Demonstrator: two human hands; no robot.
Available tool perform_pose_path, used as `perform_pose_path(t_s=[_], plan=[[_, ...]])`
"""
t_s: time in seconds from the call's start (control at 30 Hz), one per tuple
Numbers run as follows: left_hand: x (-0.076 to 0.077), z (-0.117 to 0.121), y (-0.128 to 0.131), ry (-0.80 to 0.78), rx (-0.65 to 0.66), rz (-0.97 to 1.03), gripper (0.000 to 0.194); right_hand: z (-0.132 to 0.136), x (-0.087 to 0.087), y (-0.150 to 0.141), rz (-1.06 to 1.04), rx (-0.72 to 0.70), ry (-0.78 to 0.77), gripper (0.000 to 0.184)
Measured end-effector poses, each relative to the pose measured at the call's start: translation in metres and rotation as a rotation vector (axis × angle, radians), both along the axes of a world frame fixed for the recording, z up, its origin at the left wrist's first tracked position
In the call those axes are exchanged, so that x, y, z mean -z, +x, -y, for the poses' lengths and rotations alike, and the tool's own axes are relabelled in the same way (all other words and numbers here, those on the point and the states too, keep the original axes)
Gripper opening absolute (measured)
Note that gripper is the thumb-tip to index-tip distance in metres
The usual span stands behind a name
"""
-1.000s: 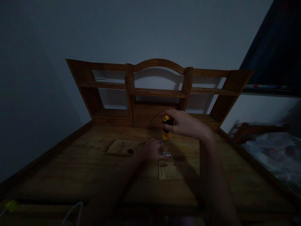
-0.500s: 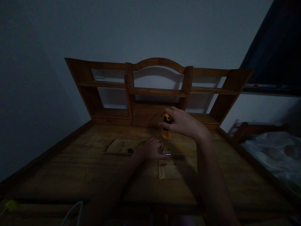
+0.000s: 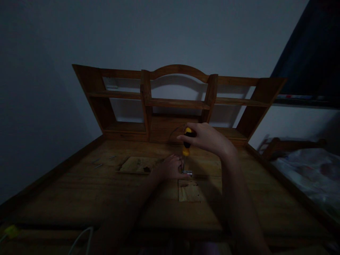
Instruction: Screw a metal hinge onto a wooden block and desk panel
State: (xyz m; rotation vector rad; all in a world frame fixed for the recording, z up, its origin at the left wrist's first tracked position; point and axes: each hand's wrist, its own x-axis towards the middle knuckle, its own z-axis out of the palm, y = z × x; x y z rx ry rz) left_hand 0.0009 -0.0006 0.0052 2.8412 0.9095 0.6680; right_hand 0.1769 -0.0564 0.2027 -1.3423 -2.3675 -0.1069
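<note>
My right hand (image 3: 203, 136) is closed around the yellow and black handle of a screwdriver (image 3: 186, 151). The screwdriver stands nearly upright, its shaft pointing down to a small shiny metal piece (image 3: 188, 173), perhaps a hinge. My left hand (image 3: 171, 167) lies low over a wooden board (image 3: 139, 164), with its thumb and fingers holding the metal piece by the screwdriver's tip. The tip itself and any screw under it are too dark and small to make out. Just in front of the metal piece lies a squarish wooden piece (image 3: 189, 191).
Several thin metal screws or nails (image 3: 98, 165) lie on the wooden desk (image 3: 87, 194) at the left. A wooden shelf unit (image 3: 177, 103) rises along the back. A white cable (image 3: 82, 237) and a yellow object (image 3: 11, 231) are at the lower left.
The fingers of my right hand have shifted on the screwdriver's handle, and the handle sits slightly lower and further left. My left hand and the metal piece stay in place.
</note>
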Motion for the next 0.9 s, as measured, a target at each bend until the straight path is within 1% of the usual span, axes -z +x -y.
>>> perform_pose_path(t_s=[0.07, 0.13, 0.23, 0.3, 0.37, 0.43, 0.5, 0.57, 0.6, 0.7, 0.77, 0.83, 0.9], plan=[[0.0006, -0.0008, 0.0005, 0.014, 0.0, -0.014, 0.052, -0.0003, 0.0004, 0.0003, -0.012, -0.016, 0.002, 0.038], [0.0004, -0.0009, 0.0008, 0.023, -0.004, -0.022, 0.054, 0.0004, -0.0009, 0.0014, -0.04, -0.074, -0.016, 0.034], [-0.0019, 0.0007, 0.001, 0.021, -0.01, -0.024, 0.053, 0.0023, -0.004, 0.003, -0.073, -0.157, -0.079, 0.035], [-0.0039, 0.0027, 0.0009, 0.02, -0.014, -0.029, 0.052, 0.0026, -0.0047, 0.0025, -0.072, -0.162, -0.089, 0.028], [-0.0055, 0.0046, 0.0007, 0.03, -0.015, -0.034, 0.051, 0.002, -0.0035, 0.0005, -0.055, -0.111, -0.042, 0.024], [-0.0062, 0.0055, 0.0007, 0.049, -0.012, -0.03, 0.05, 0.0011, -0.0014, -0.0023, -0.026, -0.006, 0.024, 0.031], [-0.006, 0.0053, 0.0008, 0.059, -0.013, -0.027, 0.051, 0.0011, -0.0003, -0.0041, -0.004, 0.088, 0.056, 0.039], [-0.005, 0.0042, 0.0009, 0.056, -0.015, -0.033, 0.053, 0.0024, -0.0013, -0.0038, 0.001, 0.104, 0.042, 0.041], [-0.0044, 0.0034, 0.0009, 0.051, -0.015, -0.039, 0.054, 0.0033, -0.0026, -0.0028, -0.005, 0.074, 0.026, 0.039], [-0.003, 0.0016, 0.0005, 0.035, -0.011, -0.05, 0.054, 0.0057, -0.007, 0.002, -0.038, -0.094, -0.042, 0.024], [-0.0031, 0.0016, 0.0003, 0.026, -0.009, -0.046, 0.053, 0.0058, -0.0085, 0.0048, -0.062, -0.174, -0.076, 0.021], [-0.0043, 0.0026, 0.0003, 0.023, -0.009, -0.038, 0.053, 0.0045, -0.008, 0.0056, -0.072, -0.174, -0.073, 0.021], [-0.0059, 0.004, 0.0005, 0.027, -0.012, -0.038, 0.053, 0.0025, -0.0061, 0.0043, -0.068, -0.126, -0.033, 0.019]])
